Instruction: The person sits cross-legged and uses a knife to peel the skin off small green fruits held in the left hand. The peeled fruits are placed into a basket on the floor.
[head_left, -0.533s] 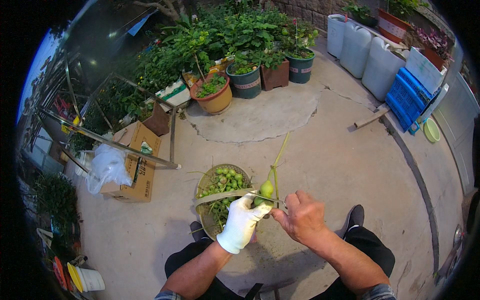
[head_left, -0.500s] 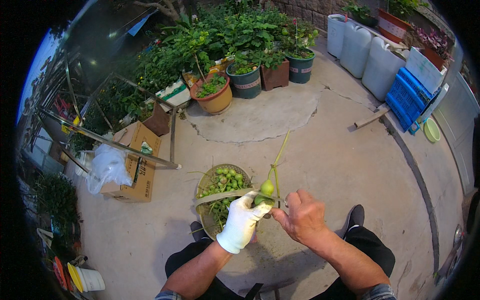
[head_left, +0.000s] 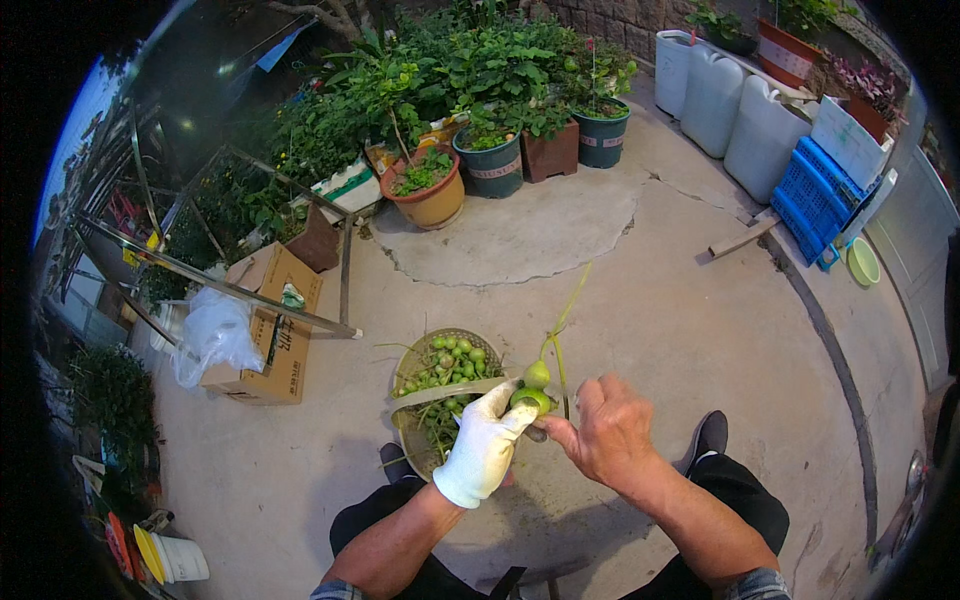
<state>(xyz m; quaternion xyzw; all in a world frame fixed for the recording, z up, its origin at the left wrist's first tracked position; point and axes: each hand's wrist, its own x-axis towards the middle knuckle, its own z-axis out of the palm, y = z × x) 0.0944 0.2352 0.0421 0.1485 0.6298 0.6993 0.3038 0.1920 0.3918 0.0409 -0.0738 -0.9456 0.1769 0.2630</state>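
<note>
My left hand (head_left: 482,452), in a white glove, is closed around a small green bottle gourd (head_left: 532,401) with a narrow upper bulb and a rounder lower one. A long green stem (head_left: 566,318) rises from its top and forks. Close beside the gourd's lower right, my bare right hand (head_left: 607,432) has curled fingers, with the thumb stretched toward the gourd. What those fingers hold is hidden. Just left of my gloved hand, a handled basket (head_left: 408,440) on the ground contains several small green gourds (head_left: 455,357) and stems; its pale handle passes by my left fingers.
A cardboard box (head_left: 290,345) with a clear plastic bag (head_left: 220,335) stands at left under a metal frame (head_left: 240,285). Potted plants (head_left: 425,190) line the far side. White jugs (head_left: 762,140) and a blue crate (head_left: 815,195) are at the far right. My feet flank the work.
The gourd has turned in my left hand, and its stem leans farther right. A thin, blade-like strip seen earlier between the gourd and my right hand no longer shows.
</note>
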